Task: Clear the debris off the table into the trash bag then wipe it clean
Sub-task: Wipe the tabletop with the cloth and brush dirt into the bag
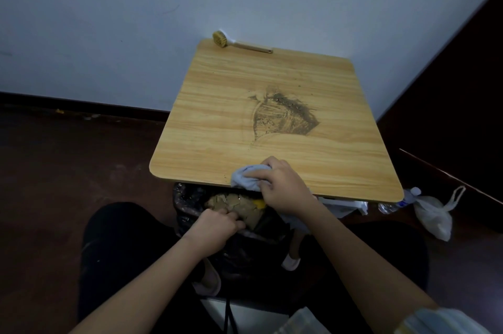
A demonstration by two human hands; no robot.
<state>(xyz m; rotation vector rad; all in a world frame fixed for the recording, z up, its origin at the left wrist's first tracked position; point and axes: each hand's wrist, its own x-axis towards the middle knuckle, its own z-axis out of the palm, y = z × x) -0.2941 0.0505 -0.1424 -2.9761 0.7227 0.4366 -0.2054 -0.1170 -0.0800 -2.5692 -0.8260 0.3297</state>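
Two hands are seen at the near edge of the table (217, 104): a pale blue cloth (246, 176) is gripped by the right hand (283, 184), and the rim of the black trash bag (190, 205) below is clutched by the left hand (215, 230). A smeared patch of dark debris (283, 113) is left mid-table, and a brush (239, 43) is lying at the far edge.

Table (217, 115): light wood-grain top, smooth, satin sheen, looks laminate. Dirt smear (285, 115) on it is dark, gritty, streaked. Cloth (246, 177): pale blue, soft matt fabric, bunched. Trash bag (185, 197): thin black plastic, glossy, crinkled. Brush (234, 42): pale handle, tan coarse bristles. Plastic bag (432, 213): thin translucent white film, wrinkled. Wall (109, 20): matt paint. Floor (54, 156): dark, dull finish.
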